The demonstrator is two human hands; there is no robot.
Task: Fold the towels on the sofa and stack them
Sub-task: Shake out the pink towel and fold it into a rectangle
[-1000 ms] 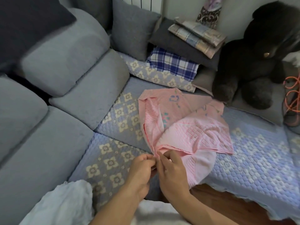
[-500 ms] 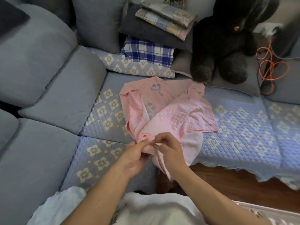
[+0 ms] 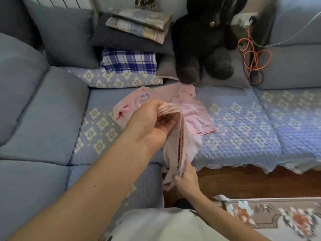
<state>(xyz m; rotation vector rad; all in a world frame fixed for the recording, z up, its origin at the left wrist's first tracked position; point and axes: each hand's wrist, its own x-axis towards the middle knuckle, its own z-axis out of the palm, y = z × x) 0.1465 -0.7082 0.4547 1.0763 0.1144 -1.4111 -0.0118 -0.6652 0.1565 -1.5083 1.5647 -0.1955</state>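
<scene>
Head view: a grey sofa (image 3: 40, 119) with a blue quilted cover (image 3: 239, 129) fills the frame, and a pink towel (image 3: 178, 136) hangs in front of its seat edge, stretched between two bare hands. Behind the grip, more pink cloth (image 3: 196, 115) lies crumpled on the seat, with a blue checked towel (image 3: 128, 60) and a black plush toy (image 3: 203, 46) farther back. Left hand (image 3: 151, 124) is closed around the towel's bunched upper edge, while below it the right hand (image 3: 186, 176) pinches the lower end.
</scene>
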